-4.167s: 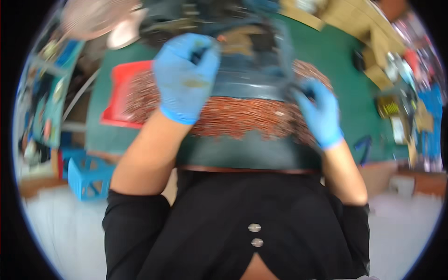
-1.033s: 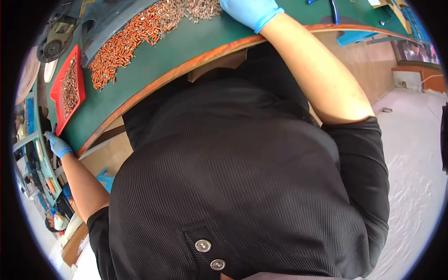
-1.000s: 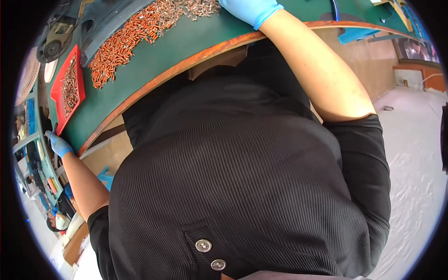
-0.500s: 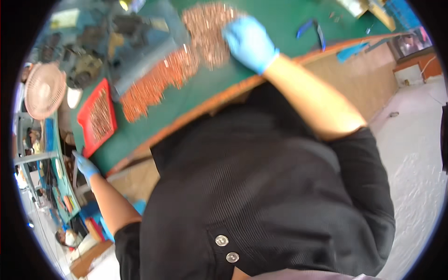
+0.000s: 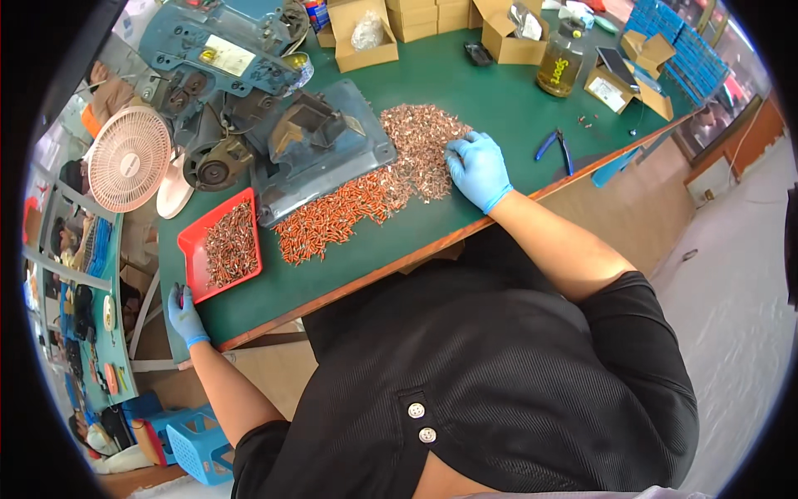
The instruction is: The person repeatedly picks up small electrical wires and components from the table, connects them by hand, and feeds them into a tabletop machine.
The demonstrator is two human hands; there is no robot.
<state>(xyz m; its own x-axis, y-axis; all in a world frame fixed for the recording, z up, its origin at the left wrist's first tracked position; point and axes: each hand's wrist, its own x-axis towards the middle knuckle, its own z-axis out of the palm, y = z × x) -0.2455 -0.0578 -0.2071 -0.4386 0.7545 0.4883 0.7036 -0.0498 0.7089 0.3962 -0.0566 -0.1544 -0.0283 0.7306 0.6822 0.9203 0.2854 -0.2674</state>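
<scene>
My right hand (image 5: pixel 476 169), in a blue glove, lies flat with fingers spread on a heap of small silvery metal parts (image 5: pixel 420 141) on the green table (image 5: pixel 490 91). A band of small copper-coloured parts (image 5: pixel 332 218) runs left from that heap along a blue-grey machine base (image 5: pixel 320 154). My left hand (image 5: pixel 184 314), also gloved in blue, is curled at the table's left front corner, just below a red tray (image 5: pixel 193 270) of similar parts. Something small and dark shows at its fingertips; I cannot make out what.
A blue machine (image 5: pixel 220 50) and a pink fan (image 5: pixel 129 158) stand at the back left. Cardboard boxes (image 5: pixel 366 33), a glass jar (image 5: pixel 559 66) and blue-handled pliers (image 5: pixel 555 143) are further right. A blue crate (image 5: pixel 199 445) sits on the floor left.
The view has swung up from my torso to the table. My left hand has risen from beside the table to its left corner. My right hand stays on the parts heap.
</scene>
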